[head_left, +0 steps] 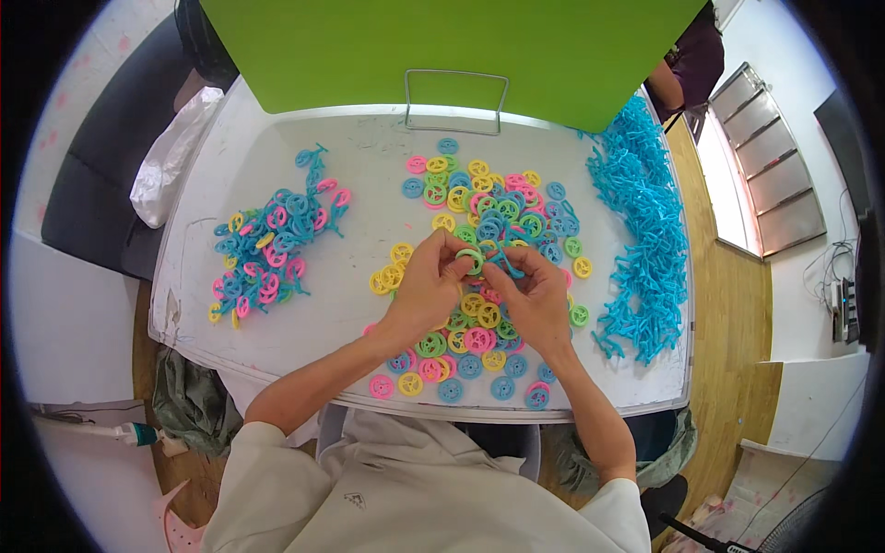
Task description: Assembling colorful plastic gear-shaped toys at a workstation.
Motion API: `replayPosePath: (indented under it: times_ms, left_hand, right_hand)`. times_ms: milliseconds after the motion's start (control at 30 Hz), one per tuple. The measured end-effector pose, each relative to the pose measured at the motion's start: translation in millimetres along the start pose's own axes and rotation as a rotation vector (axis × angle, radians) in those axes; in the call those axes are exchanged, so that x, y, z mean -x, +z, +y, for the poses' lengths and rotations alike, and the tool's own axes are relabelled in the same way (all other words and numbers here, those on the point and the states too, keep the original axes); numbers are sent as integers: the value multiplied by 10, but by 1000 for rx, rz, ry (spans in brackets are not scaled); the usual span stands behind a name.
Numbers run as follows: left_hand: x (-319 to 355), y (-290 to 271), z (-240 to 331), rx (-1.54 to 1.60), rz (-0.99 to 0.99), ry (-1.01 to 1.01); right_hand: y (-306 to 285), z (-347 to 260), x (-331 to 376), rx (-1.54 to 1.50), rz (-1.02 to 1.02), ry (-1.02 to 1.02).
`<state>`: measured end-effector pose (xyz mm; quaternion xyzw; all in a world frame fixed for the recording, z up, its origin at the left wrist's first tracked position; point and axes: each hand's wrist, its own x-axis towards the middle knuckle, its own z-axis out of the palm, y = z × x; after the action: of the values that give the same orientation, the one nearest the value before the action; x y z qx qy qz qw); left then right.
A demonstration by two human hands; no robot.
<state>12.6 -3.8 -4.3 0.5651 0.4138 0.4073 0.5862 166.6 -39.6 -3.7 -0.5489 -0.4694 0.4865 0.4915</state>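
Note:
My left hand (424, 281) is closed in a pinch on a small green plastic wheel (473, 263) above the middle of the white table (341, 147). Close against it, my right hand (536, 300) grips a thin blue branched plastic piece (507, 261); its end meets the wheel, but the fingers hide whether they are joined. Under and around both hands lie many loose wheels (479, 340) in pink, yellow, green and blue. A long heap of blue branched pieces (645, 230) runs along the right side. At the left is a pile of blue pieces with wheels on them (293, 230).
A tall green panel (442, 46) stands at the far edge, with a metal wire loop (456, 130) in front. Another person's arm (666, 85) shows at the far right. A white plastic bag (171, 166) rests on a dark seat (111, 157) beyond the left edge.

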Motion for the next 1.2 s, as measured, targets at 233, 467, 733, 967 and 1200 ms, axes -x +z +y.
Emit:
replayPosePath:
  times_ms: [233, 467, 733, 967, 1200]
  left_hand:
    - [15, 24, -18, 86, 25, -150]
    - [-12, -9, 129, 438, 6, -429]
    - [30, 0, 110, 150, 27, -160]
    - [47, 27, 49, -224, 96, 206]
    - [-18, 30, 50, -108, -1, 175]
  right_hand:
    - [33, -27, 1, -84, 28, 27]
    - [39, 3, 4, -92, 47, -57]
    - [38, -87, 6, -194, 2, 51]
    - [-25, -50, -37, -331, -48, 209]
    - [-72, -134, -13, -151, -37, 193]
